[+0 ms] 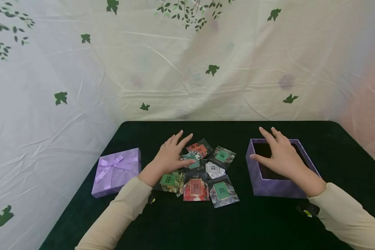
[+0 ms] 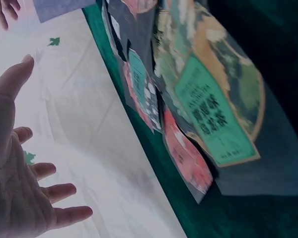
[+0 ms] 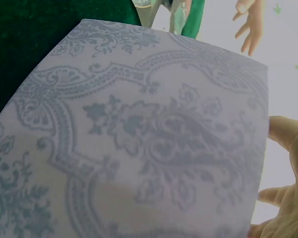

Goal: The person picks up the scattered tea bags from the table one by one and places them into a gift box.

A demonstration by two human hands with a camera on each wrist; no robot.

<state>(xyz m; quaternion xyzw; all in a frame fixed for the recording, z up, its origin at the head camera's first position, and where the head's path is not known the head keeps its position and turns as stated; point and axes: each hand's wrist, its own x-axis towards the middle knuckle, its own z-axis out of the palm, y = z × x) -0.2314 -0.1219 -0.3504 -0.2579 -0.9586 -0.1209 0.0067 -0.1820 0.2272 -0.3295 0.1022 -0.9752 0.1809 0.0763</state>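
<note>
While both hands hover above a dark green tabletop (image 1: 181, 225), a square purple card lid (image 1: 122, 177) with a lilac ribbon bow lies at the left, bow upward. Next, the person's left hand (image 1: 170, 154) hangs over the left part of a loose cluster of flat, dark-edged packets (image 1: 197, 184) with red, green and white labels; its grip is apart, fingers spread, holding nothing. The packets overlap near the middle. To the right, the right hand (image 1: 279, 156) spreads over a deep, patterned purple card box (image 1: 278, 187), its grip also apart; whether it touches the rim cannot be told. Judging by this layout, uncovering the box is done; handling the packets, lying outside it, appears left. Inside, only darkness shows.
</note>
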